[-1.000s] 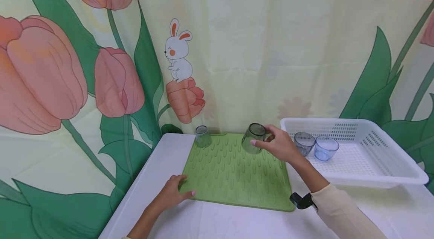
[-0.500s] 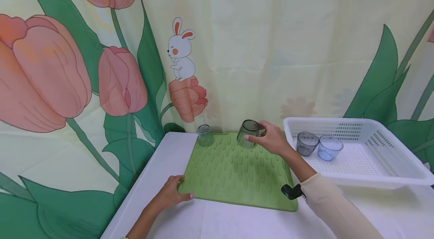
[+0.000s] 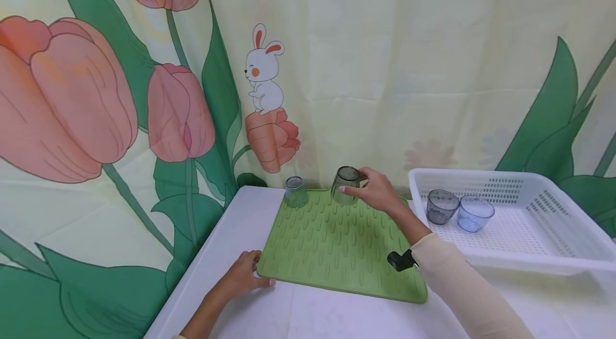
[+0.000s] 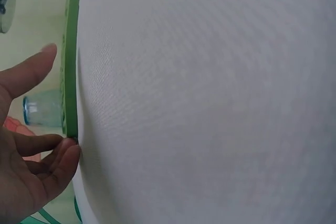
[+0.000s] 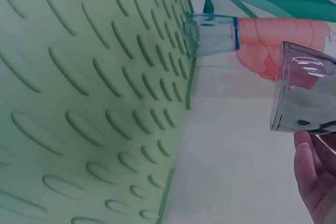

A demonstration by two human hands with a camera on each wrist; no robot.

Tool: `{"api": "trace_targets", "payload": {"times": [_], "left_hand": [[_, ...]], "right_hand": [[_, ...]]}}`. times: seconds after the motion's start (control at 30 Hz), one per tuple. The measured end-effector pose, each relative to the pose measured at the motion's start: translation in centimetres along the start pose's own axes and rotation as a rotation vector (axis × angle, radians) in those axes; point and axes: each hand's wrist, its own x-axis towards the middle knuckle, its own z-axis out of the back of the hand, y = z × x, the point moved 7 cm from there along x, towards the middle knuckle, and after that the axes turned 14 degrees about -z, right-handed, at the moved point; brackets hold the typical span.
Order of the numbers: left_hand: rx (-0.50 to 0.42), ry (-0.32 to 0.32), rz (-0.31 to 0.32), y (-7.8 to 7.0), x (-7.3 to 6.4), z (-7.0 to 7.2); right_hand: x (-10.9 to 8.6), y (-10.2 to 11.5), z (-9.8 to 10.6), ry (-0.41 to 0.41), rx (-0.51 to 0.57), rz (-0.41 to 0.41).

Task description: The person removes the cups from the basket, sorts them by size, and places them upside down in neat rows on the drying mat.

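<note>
My right hand [image 3: 380, 189] holds a grey-tinted drinking glass [image 3: 344, 189] between thumb and fingers over the back of a green ridged drying mat [image 3: 332, 253]. The glass's wider end faces down, and a gap shows below it in the right wrist view. Another glass, bluish and clear [image 3: 296, 193], stands wide end down at the mat's back left corner. At the front left corner, my left hand [image 3: 243, 275] touches the mat's edge with bent fingertips, its thumb [image 4: 31, 72] stretched out apart from them.
To the right stands a white perforated plastic basket [image 3: 520, 261]. Inside are a dark grey glass bowl [image 3: 441, 208] and a light blue one [image 3: 475, 215], side by side. Behind the white-covered table [image 3: 308, 312] hangs a tulip-and-rabbit curtain [image 3: 346, 61].
My right hand has carried the grey glass left and toward the back of the mat. My left hand has stayed at the front left corner. The head view has turned slightly left.
</note>
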Motion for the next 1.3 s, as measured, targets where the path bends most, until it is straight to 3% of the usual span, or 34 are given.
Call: {"api": "trace_targets", "payload": {"times": [0.6, 1.3], "left_hand": [[0.028, -0.020, 0.005, 0.2, 0.4, 0.2], [0.011, -0.035, -0.026, 0.0, 0.3, 0.0]], "right_hand": [[3.4, -0.6, -3.5, 0.030, -0.049, -0.047], [5.8, 0.0, -7.0, 0.063, -0.078, -0.073]]}}
